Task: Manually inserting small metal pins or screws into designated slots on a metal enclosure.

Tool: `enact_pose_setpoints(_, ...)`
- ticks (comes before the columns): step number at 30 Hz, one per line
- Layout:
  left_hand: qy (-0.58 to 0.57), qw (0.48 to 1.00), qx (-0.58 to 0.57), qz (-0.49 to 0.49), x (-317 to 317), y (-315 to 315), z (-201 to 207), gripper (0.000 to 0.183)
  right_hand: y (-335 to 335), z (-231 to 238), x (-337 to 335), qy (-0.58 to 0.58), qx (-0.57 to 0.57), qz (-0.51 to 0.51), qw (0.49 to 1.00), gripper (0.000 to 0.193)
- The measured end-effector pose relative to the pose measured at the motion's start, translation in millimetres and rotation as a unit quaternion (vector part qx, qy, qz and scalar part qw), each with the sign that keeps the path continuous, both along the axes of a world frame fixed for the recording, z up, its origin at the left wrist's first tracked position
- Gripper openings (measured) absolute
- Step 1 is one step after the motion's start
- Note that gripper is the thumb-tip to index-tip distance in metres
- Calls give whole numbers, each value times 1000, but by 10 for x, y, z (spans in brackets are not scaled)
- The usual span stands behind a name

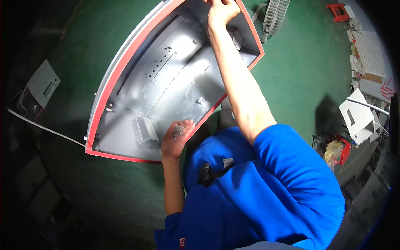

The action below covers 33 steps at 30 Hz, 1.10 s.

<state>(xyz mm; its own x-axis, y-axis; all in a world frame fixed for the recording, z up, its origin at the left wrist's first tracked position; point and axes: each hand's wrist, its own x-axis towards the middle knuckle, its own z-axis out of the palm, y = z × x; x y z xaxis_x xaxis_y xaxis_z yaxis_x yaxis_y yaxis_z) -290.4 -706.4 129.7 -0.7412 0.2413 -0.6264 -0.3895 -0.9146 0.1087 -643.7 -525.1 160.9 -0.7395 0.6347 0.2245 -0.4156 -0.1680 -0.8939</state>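
A large metal cabinet point(166, 83) with a grey inside and a red rim stands tilted before me, its open side facing up. My left hand point(175, 139) is palm up over the near edge, cupping a heap of small pale-grey pieces point(179, 131), too small to name. My right arm reaches across the cabinet to its far end. There my right hand point(223, 11) has its fingers pinched together at the top of the picture; what they hold, if anything, is hidden. Inside, a bent grey bracket point(146, 130) sits near the lower left corner, and a small white part point(201, 100) lies on the inner wall.
A white cable point(50, 128) runs from the cabinet's left corner. Another box point(43, 83) stands on the green floor at left. At far right are a wire-grille unit point(276, 16), a red stool point(338, 12), and a white box point(359, 116) beside a bag point(333, 153).
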Motion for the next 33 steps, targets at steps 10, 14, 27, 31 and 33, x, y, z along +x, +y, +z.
enact_pose_setpoints(10, 38, 988, -143, -55, 44, 30, 41, 24, -134, 78, -11, 23, 34, -7, 999, 6)
enact_pose_setpoints(14, -18, 1000, -19, -14, -16, -16, 0, 24, -112, 84, -45, 28, 49, -63, 996, 6)
enact_pose_setpoints(27, 5, 999, 4, -36, 11, -63, -45, 24, 9, 153, 196, 45, 271, -139, 952, 11)
enact_pose_setpoints(31, 4, 999, 11, -40, 34, -99, -53, 23, -16, 224, 288, -16, 167, -61, 984, 12)
enact_pose_setpoints(33, -11, 999, -1, -42, 47, -105, -39, 23, 13, 215, 299, 0, 194, -88, 977, 12)
